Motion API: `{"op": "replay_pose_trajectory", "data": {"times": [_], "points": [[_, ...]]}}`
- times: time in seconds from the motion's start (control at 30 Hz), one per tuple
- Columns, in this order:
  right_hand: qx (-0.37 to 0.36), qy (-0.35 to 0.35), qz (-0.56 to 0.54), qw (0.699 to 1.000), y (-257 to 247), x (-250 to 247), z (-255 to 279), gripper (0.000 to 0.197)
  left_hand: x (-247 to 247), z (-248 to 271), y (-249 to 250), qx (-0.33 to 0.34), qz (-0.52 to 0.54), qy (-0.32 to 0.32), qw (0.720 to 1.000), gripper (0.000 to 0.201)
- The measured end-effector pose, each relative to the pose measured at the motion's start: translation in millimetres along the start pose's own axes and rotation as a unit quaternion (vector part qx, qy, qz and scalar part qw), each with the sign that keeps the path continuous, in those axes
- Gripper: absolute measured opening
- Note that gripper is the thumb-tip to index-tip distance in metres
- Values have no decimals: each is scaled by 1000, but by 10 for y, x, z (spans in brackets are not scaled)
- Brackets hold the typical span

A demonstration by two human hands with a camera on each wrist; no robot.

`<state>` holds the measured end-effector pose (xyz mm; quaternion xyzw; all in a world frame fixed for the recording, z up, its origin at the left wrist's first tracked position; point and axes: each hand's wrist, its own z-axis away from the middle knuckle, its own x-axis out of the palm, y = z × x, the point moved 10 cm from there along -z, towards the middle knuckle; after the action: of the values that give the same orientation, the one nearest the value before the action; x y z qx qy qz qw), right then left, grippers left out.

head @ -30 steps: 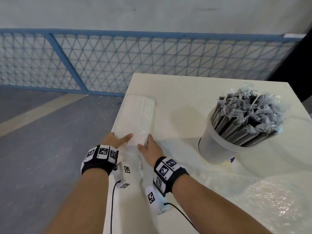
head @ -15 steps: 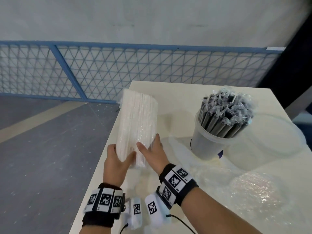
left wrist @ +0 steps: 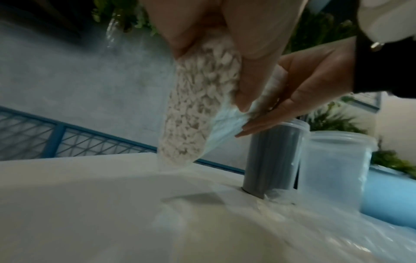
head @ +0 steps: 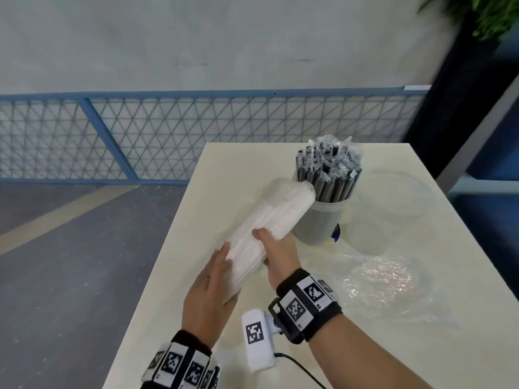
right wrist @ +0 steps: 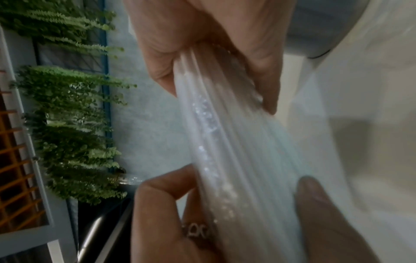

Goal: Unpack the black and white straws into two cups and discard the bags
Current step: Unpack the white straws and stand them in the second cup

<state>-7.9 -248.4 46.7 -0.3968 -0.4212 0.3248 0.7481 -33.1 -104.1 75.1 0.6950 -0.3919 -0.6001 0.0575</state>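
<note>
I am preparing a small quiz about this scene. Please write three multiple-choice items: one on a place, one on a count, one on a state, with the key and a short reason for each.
1. Where are the black straws?
A. standing in a cup on the table
B. lying flat on the table
C. in the left hand

2. How many cups stand on the table?
A. one
B. two
C. four

3. In what state is the pack of white straws?
A. lying flat on the table
B. lifted and tilted, held by both hands
C. standing in the empty cup

Key:
1 A, the dark straws rise out of the filled cup.
2 B, the left wrist view shows an empty clear cup beside the filled one.
3 B, the left hand and the right hand hold it, its far end raised.
</note>
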Motion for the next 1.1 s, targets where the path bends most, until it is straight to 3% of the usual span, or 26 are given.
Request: {"op": "replay_pose_trajectory", "data": {"times": [0.1, 0.17, 0.37, 0.57, 0.63, 0.8, 0.97, 1.1], "points": [[-34, -20, 0, 999, -148, -146, 99, 31, 171, -23, 134, 28, 83, -67, 994, 101], [-51, -30, 12, 998, -213, -239, 181, 32, 256, -121, 163, -6, 163, -106, 981, 109], [-35, -59, 34, 997, -291, -590, 394, 36, 233, -493, 381, -65, 281, -176, 941, 94], [-64, -7, 40, 997, -511, -1179, 529, 21, 557, -594, 792, -99, 437, -236, 862, 89], [-94, 18, 61, 994, -675, -1327, 601, 42, 670, -596, 978, -91, 447, -235, 858, 87], [-219, 94, 165, 957, -1186, -1678, 726, 10, 862, -646, 1263, -117, 501, -168, 841, 69], [-277, 140, 236, 921, -1560, -1901, 706, 24, 922, -838, 1546, -102, 494, -126, 854, 60], [-271, 151, 228, 923, -1595, -2048, 656, 23, 982, -918, 1478, -104, 462, -91, 876, 61]]}}
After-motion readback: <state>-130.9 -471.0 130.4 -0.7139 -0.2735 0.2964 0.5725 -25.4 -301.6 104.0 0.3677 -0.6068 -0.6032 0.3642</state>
